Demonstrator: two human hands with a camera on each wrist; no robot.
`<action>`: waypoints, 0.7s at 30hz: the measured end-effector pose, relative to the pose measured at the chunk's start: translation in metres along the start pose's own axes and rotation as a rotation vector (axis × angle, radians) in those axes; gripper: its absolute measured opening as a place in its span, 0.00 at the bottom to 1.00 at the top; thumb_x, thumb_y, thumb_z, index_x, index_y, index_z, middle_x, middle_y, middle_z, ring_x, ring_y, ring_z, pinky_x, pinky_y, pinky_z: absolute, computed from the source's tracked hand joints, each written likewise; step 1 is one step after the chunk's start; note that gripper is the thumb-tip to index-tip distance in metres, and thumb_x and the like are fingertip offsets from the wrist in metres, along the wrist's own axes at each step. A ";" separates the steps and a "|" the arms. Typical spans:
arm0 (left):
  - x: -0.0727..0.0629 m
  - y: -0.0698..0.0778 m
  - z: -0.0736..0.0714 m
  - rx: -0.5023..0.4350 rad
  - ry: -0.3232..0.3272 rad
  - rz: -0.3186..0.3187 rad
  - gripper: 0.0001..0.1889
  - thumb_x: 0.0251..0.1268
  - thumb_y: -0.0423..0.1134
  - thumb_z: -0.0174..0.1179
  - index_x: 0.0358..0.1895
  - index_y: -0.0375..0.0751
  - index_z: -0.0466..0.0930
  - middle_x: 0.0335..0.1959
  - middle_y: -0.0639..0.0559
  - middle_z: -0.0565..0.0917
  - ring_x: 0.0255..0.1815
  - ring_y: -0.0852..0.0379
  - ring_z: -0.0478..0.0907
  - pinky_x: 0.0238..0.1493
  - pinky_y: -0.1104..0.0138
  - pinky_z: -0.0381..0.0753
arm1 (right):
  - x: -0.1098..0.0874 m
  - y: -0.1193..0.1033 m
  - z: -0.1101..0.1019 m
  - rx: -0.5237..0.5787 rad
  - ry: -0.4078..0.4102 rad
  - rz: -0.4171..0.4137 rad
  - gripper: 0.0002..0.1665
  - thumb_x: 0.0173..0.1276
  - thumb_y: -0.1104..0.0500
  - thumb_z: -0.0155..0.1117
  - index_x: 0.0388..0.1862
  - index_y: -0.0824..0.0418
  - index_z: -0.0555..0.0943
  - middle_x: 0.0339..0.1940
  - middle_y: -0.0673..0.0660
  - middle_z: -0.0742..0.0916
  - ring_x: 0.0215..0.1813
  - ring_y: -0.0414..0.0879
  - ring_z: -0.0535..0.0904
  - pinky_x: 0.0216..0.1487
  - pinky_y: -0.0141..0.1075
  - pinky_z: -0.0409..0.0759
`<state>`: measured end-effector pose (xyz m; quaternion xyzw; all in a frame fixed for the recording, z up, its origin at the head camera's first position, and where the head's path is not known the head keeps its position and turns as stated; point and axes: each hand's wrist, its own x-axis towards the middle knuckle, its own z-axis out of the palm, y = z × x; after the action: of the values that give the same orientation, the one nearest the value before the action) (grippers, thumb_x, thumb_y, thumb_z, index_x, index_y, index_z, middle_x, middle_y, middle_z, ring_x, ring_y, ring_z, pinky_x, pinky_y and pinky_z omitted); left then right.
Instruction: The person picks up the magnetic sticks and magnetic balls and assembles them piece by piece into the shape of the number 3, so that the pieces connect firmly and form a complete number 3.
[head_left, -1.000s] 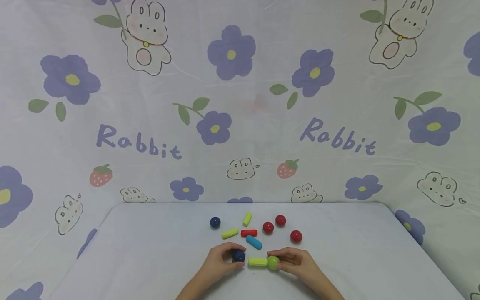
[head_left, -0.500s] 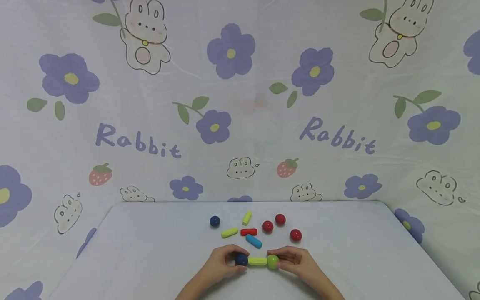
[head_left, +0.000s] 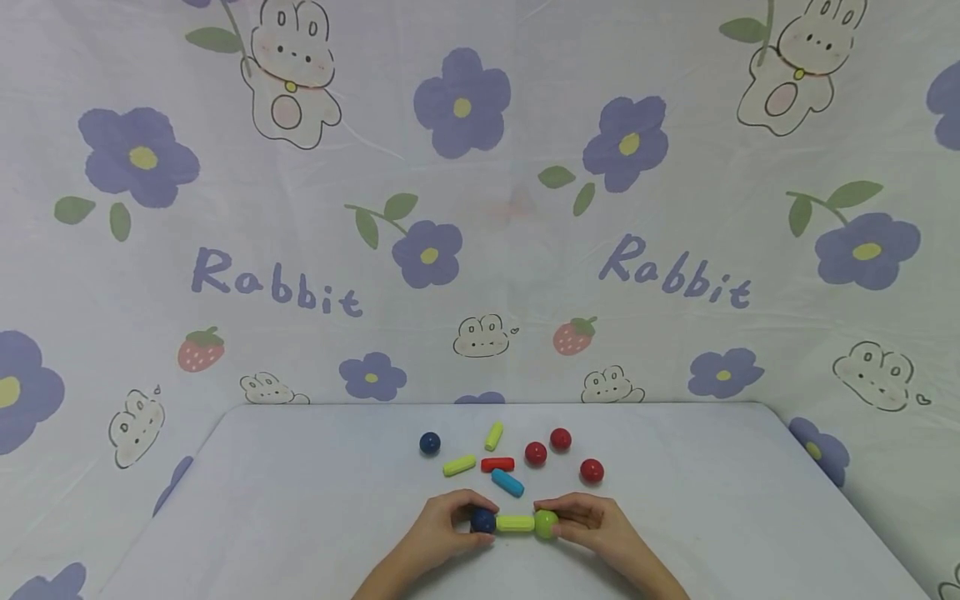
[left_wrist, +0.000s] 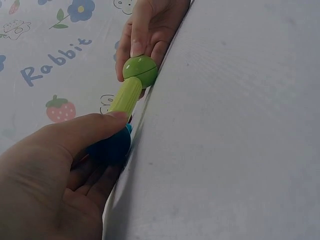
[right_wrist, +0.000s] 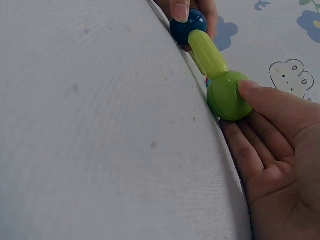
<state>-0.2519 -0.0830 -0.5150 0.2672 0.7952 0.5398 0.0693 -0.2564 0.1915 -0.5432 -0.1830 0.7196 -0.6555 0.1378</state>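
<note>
My left hand [head_left: 446, 525] grips a dark blue ball [head_left: 483, 522] between thumb and fingers. Opposite it, my right hand [head_left: 596, 525] pinches a green ball [head_left: 546, 524], thumb on the near side. A yellow-green ridged rod [head_left: 515, 523] lies in line between the two balls, one end at each. In the right wrist view the rod [right_wrist: 207, 51] meets the green ball [right_wrist: 229, 96] and reaches the blue ball [right_wrist: 188, 26]. The left wrist view shows my left thumb over the rod's near end, covering where it meets the blue ball.
Beyond the hands lie a blue rod [head_left: 507, 482], a red rod [head_left: 498, 464] and two yellow rods, one left [head_left: 459, 465] and one farther back [head_left: 493, 436]. Another dark blue ball [head_left: 430, 443] sits at left. Three red balls [head_left: 536, 453] are at right on the white table [head_left: 300, 483].
My left hand has brought the blue ball right and slightly nearer, closing the gap to the yellow-green rod. The right hand has stayed on the green ball. Little differs over the last half second.
</note>
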 end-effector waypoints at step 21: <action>0.007 -0.031 0.004 0.001 -0.015 0.019 0.18 0.47 0.35 0.68 0.44 0.47 0.77 0.41 0.57 0.78 0.46 0.60 0.73 0.50 0.66 0.71 | 0.000 -0.002 0.001 0.018 0.004 0.003 0.22 0.57 0.60 0.65 0.52 0.62 0.76 0.51 0.57 0.80 0.54 0.48 0.73 0.51 0.34 0.70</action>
<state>-0.2674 -0.0842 -0.5434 0.2788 0.7924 0.5381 0.0698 -0.2554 0.1904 -0.5418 -0.1793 0.7144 -0.6619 0.1392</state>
